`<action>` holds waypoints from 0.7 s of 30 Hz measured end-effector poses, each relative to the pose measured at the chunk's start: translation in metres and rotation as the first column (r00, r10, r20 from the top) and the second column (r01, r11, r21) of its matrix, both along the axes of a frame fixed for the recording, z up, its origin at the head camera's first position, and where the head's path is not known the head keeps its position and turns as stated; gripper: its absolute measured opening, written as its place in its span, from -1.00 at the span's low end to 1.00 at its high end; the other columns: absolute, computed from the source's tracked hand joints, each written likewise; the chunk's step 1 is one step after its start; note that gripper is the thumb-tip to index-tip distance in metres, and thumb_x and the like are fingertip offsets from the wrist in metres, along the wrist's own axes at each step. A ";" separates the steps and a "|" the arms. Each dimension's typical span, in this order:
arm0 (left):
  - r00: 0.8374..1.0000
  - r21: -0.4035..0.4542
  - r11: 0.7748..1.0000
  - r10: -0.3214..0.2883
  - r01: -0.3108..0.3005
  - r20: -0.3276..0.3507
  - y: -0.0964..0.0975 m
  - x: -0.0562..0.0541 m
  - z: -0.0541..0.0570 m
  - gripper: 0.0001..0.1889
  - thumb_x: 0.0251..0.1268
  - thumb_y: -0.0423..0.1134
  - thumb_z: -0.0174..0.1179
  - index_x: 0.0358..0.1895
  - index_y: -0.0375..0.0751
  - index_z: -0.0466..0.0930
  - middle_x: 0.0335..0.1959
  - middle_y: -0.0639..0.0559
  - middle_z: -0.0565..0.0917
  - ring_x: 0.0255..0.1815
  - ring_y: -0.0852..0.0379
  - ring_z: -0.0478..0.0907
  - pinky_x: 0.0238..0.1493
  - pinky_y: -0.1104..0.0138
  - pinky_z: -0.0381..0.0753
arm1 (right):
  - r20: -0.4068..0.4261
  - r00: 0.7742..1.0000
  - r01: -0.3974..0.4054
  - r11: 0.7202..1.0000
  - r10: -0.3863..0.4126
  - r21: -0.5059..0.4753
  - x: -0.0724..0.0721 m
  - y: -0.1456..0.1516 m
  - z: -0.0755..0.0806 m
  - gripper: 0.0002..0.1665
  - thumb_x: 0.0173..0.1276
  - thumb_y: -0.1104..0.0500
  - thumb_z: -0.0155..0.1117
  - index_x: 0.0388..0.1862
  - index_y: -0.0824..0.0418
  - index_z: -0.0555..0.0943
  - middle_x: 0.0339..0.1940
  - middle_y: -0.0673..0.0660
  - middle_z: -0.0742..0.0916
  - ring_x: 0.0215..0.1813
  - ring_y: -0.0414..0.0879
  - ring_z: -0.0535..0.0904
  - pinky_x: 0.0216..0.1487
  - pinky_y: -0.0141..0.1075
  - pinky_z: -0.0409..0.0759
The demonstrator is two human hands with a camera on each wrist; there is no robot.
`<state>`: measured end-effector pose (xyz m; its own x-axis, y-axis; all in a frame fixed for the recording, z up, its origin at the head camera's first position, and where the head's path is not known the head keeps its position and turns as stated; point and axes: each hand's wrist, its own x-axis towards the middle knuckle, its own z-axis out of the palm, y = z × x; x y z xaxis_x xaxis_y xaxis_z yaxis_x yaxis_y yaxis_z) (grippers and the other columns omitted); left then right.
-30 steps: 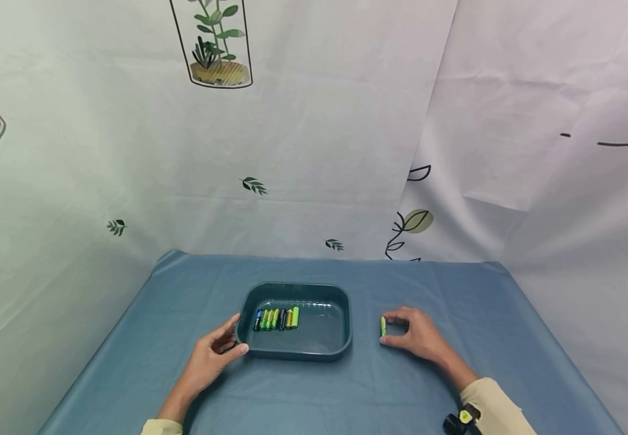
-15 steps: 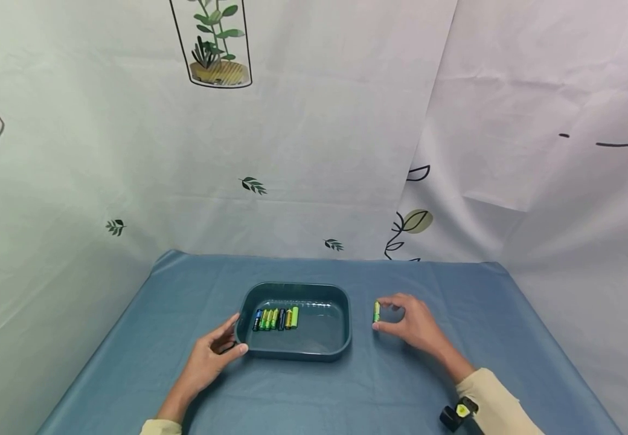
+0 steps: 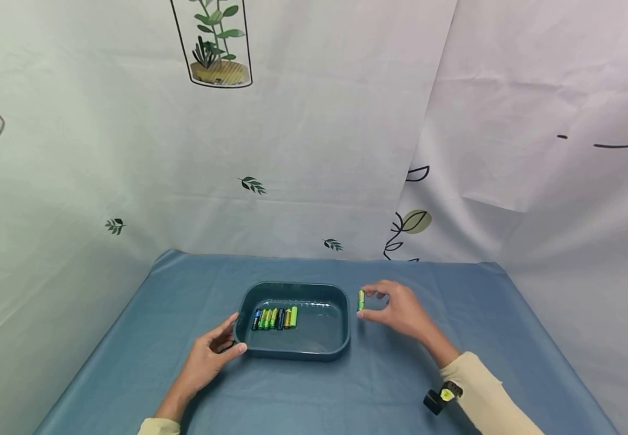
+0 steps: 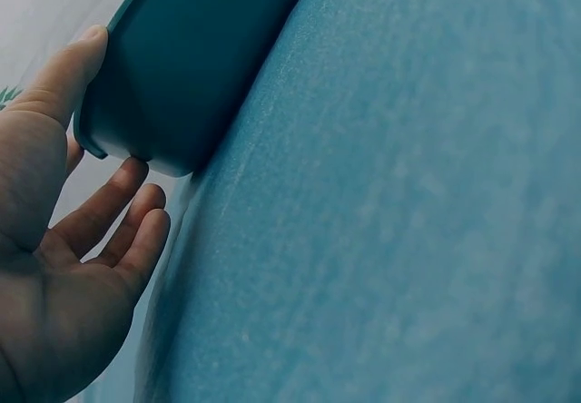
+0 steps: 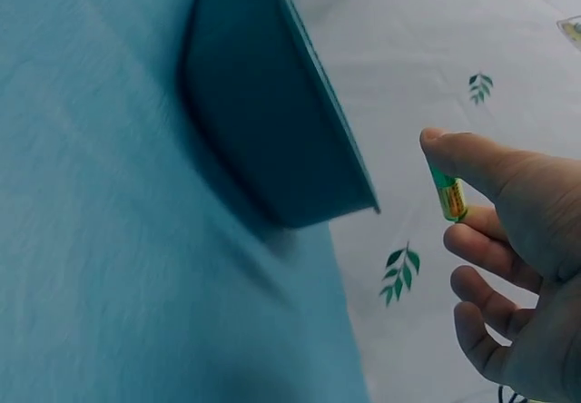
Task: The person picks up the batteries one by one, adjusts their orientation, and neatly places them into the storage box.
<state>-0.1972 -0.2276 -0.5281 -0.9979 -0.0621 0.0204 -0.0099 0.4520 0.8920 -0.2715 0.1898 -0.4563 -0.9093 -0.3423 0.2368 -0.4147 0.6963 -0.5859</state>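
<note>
My right hand (image 3: 403,309) holds a green battery (image 3: 360,300) by its two ends between thumb and fingers, upraised just right of the dark teal tray (image 3: 314,355). In the right wrist view this battery (image 5: 448,192) shows a green and yellow wrapper, apart from the tray wall (image 5: 263,122). My left hand (image 3: 208,356) grips the tray's left end, thumb at the front left corner and fingers farther back. The left wrist view has the thumb (image 4: 77,67) against the rim and a finger touching the tray's outer wall (image 4: 182,67). Several batteries (image 3: 274,318) lie side by side inside, toward the left.
A blue cloth (image 3: 303,399) covers the table under the tray. White printed fabric (image 3: 319,151) hangs behind and at both sides. A small black device with a yellow-green spot (image 3: 441,397) is on the right wrist.
My right hand has lifted the battery off the cloth and carried it left and away from me, toward the tray. The left hand and the tray have stayed in place.
</note>
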 end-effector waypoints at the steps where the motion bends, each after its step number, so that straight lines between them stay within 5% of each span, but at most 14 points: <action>1: 1.000 -0.004 1.000 0.002 -0.002 0.001 0.000 0.000 0.000 -0.22 0.26 -0.08 0.47 0.54 -0.05 0.37 0.43 -0.32 0.46 0.36 -0.24 0.51 0.27 0.01 0.63 | 0.003 1.000 -0.005 1.000 0.005 0.000 -0.001 -0.003 0.002 -0.41 0.12 -0.16 0.64 0.12 0.00 0.75 -0.10 -0.05 0.73 0.00 0.00 0.65 -0.19 -0.16 0.65; 21: 1.000 0.034 0.999 -0.016 0.016 0.013 0.000 0.001 0.003 -0.23 0.28 -0.09 0.46 0.54 -0.05 0.36 0.46 -0.34 0.41 0.39 -0.24 0.48 0.28 0.04 0.63 | 0.041 0.988 -0.144 0.988 0.146 -0.052 -0.014 -0.059 0.010 -0.38 0.17 -0.11 0.62 0.19 0.05 0.72 -0.05 0.01 0.72 -0.03 -0.03 0.63 -0.18 -0.19 0.62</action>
<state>-0.1958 -0.2281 -0.5249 -0.9989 -0.0467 0.0055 -0.0148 0.4220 0.9065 -0.2858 0.1304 -0.4467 -0.8609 -0.4601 0.2171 -0.4820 0.6013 -0.6373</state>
